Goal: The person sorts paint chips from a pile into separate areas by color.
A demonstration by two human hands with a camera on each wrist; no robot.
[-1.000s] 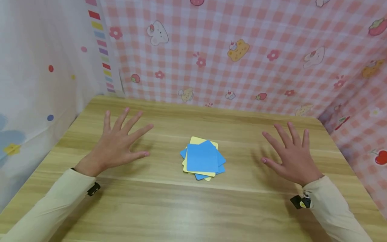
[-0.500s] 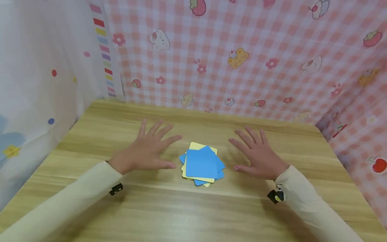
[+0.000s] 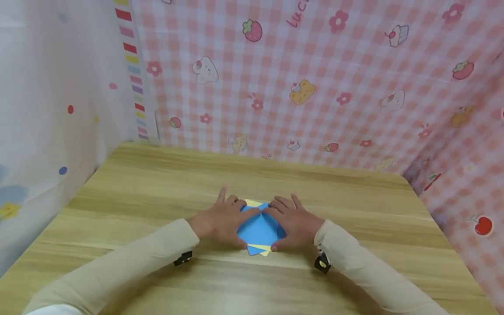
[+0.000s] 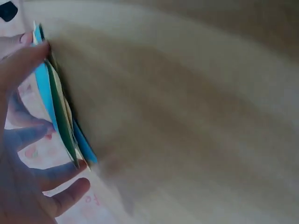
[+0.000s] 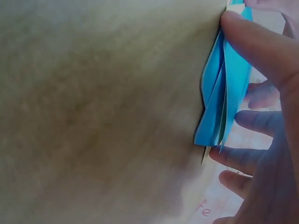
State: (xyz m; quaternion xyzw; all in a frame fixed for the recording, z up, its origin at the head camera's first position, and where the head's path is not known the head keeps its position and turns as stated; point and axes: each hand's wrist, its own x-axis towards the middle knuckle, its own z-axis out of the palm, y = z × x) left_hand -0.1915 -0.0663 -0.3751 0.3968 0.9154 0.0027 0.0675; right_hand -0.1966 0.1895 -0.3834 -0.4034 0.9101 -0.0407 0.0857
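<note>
A loose stack of blue and yellow cards (image 3: 257,229) sits near the middle of the wooden table, its corners fanned at different angles. From the left side, my left hand (image 3: 224,221) grips the stack between thumb and fingers; from the right, my right hand (image 3: 297,224) does the same. Both index fingers lie over the top blue card and almost meet. In the left wrist view the cards (image 4: 60,102) show edge-on, with gaps between layers and the thumb (image 4: 25,65) at one edge. The right wrist view also shows the cards (image 5: 219,93) bowed and parted between thumb and fingers.
The wood-grain table (image 3: 236,280) runs back to a pink checked cloth (image 3: 236,78) with printed figures. A white dotted cloth (image 3: 59,87) hangs at the left, and more checked cloth (image 3: 468,183) at the right.
Both hands have come inward from the table's sides, fingers spread at first, and now grip the card stack. The head view has tilted slightly upward.
</note>
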